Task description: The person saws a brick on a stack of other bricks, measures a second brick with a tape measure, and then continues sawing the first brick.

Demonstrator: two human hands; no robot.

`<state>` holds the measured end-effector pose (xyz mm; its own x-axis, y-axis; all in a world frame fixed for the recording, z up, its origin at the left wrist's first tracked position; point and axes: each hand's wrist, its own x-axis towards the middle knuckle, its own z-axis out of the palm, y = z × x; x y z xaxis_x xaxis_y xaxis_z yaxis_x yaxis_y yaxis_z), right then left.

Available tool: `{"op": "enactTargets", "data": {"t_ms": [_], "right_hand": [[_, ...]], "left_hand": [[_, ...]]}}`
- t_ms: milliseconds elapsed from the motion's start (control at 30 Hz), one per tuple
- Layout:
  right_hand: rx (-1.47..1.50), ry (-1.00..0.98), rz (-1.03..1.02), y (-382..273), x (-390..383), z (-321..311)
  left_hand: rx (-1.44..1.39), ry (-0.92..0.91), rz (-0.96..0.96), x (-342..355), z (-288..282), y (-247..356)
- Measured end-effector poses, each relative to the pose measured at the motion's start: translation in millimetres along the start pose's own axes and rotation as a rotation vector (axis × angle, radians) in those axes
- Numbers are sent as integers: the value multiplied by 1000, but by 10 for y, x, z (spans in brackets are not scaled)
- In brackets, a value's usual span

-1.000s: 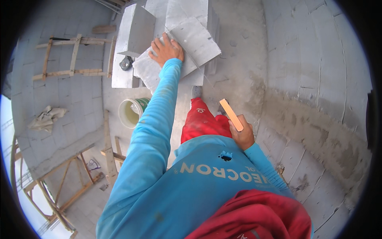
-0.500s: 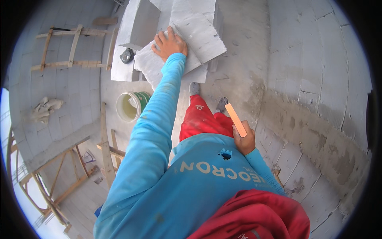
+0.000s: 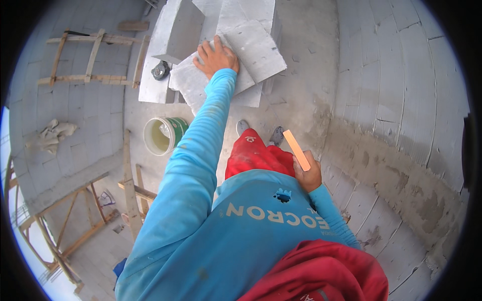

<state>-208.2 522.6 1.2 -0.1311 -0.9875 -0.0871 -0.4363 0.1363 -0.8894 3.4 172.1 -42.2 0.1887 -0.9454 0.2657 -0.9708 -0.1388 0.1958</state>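
Note:
My left hand (image 3: 219, 56) lies flat, fingers spread, on a pale grey block (image 3: 183, 83) on top of a stack of similar blocks. A dark straight line crosses the top beside the hand, and beyond it sits a second pale piece (image 3: 258, 50); whether the two are fully apart I cannot tell. Down by my right hip, my right hand (image 3: 309, 174) is closed around a flat, orange, bar-shaped thing (image 3: 296, 150). One end of that bar sticks out past the fingers; the rest is hidden in the grip.
A small dark roundish tool (image 3: 160, 70) rests on the stack's left side. Below it stands a white and green bucket (image 3: 159, 136) on the floor. Wooden frames (image 3: 95, 57) lean at the left. A block wall (image 3: 396, 75) rises on the right.
My left foot has drawn back beside the right one. The line across the block looks more like a step between two pieces. Both hands stay nearly where they were.

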Motion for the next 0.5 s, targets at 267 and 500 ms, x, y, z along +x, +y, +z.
{"op": "enactTargets", "data": {"t_ms": [267, 500], "right_hand": [[-64, 26, -4, 72, -297, -3], [4, 22, -29, -98, 224, 100]], "left_hand": [[-35, -5, 1, -15, 15, -59], [-41, 18, 27, -29, 26, -16]]}}
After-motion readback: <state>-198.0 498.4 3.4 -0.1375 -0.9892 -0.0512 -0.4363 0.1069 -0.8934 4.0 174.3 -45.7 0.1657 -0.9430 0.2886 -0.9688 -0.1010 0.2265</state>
